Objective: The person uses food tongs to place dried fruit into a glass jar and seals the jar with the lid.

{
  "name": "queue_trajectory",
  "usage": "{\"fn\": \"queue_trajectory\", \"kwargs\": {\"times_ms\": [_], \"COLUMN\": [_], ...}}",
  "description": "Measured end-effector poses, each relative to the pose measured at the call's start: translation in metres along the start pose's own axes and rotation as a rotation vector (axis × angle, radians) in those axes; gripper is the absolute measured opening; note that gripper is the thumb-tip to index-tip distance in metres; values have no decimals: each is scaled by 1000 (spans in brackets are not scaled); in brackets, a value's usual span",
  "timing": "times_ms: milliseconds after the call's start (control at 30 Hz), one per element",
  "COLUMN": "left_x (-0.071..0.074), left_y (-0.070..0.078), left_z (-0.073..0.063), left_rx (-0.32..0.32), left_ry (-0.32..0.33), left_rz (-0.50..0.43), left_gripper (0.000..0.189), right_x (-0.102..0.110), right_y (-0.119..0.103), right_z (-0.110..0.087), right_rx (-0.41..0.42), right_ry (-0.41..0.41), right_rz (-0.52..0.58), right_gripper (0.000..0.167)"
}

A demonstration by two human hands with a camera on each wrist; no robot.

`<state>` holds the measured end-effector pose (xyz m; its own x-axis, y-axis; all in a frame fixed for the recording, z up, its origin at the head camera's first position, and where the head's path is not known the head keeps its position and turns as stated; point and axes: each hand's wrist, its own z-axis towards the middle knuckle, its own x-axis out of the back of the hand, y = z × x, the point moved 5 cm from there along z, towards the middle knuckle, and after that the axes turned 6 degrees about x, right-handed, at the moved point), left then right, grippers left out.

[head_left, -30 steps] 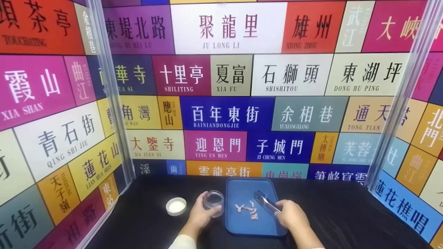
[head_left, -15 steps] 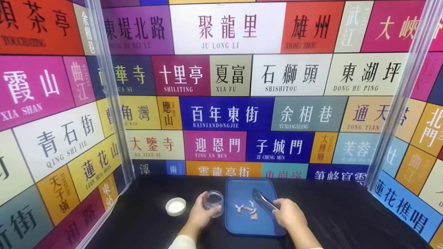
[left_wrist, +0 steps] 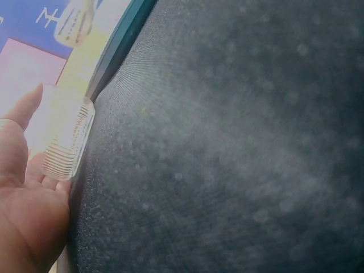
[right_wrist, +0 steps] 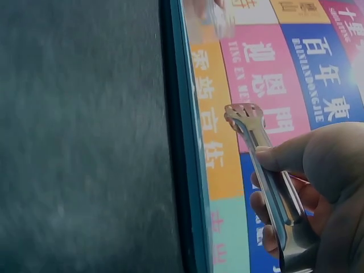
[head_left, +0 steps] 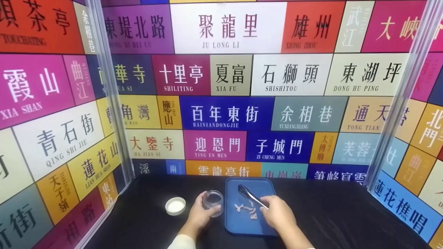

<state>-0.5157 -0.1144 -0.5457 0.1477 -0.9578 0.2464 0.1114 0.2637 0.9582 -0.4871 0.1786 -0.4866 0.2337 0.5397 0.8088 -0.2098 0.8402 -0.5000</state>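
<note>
My left hand (head_left: 200, 211) grips a clear jar (head_left: 215, 200) just left of the blue tray (head_left: 235, 226). In the left wrist view, the thumb and fingers hold the jar's ribbed side (left_wrist: 68, 139). My right hand (head_left: 280, 211) holds metal tongs (head_left: 250, 195) over the tray. Their slotted tips (right_wrist: 244, 112) show in the right wrist view, with nothing visible between them. Below the tongs, several small pinkish-white pieces (head_left: 253, 217) lie on the tray, close together. The jar looks see-through, and I cannot make out contents.
A round white lid (head_left: 175, 206) lies left of my left hand on the black cloth (head_left: 148, 228). Clear upright edges (head_left: 116, 90) stand left and right. Behind the table rises a wall (head_left: 228, 114) of coloured panels with lettering.
My right hand and the tongs have moved left over the tray, so the tips now stand above and behind the pieces. The left hand and the jar have stayed in place.
</note>
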Motion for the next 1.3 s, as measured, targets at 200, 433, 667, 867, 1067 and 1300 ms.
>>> {"fn": "queue_trajectory", "kwargs": {"times_ms": [200, 433, 667, 867, 1067, 1300], "left_x": [0, 1, 0, 1, 1, 1], "left_y": [-1, 0, -2, 0, 3, 3], "left_z": [-1, 1, 0, -2, -2, -2], "left_rx": [11, -4, -4, -7, -5, 1], "left_ry": [3, 4, 7, 4, -6, -3], "left_rz": [5, 6, 8, 15, 1, 8], "left_gripper": [92, 92, 93, 93, 93, 93], "right_x": [-5, -9, -14, -22, -25, -27], "right_y": [-20, -41, -60, -65, -65, -64], "right_z": [-5, -8, -15, -18, -18, -19], "right_rx": [60, 101, 262, 355, 344, 328], "right_ry": [27, 27, 99, 101, 63, 57], "right_rz": [26, 56, 65, 64, 83, 105], "right_gripper": [30, 31, 29, 32, 32, 38]}}
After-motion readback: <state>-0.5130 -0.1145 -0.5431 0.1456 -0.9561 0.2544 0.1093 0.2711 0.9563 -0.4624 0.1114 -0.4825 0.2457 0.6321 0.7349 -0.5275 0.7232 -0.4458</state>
